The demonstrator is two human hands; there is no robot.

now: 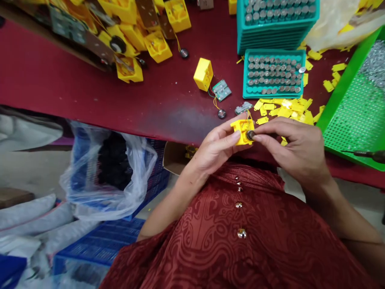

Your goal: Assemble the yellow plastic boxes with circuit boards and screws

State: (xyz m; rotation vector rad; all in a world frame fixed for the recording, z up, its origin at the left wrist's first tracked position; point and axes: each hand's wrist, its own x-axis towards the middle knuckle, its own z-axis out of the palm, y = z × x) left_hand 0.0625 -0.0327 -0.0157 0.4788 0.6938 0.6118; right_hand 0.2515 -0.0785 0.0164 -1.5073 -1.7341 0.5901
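A small open yellow plastic housing [240, 127] is held in my left hand [218, 142], its hollow side facing up. My right hand [296, 144] pinches a small round dark speaker [250, 135] between thumb and forefinger, at the housing's lower right corner. Whether the speaker is seated inside I cannot tell. Thin wires run from the housing to a circuit board [243, 107] just beyond it. Farther off stands another yellow housing [203, 74], wired to a green circuit board [221, 90] and a round black speaker [221, 114] on the red tabletop.
A teal tray [273, 94] holds rows of button cells, behind it a teal tray stack [276, 36]. Yellow plastic covers [288, 110] lie scattered beside a green basket [345, 108] containing screws. Several yellow housings [158, 46] are heaped at upper left. Blue crates [99, 241] stand below.
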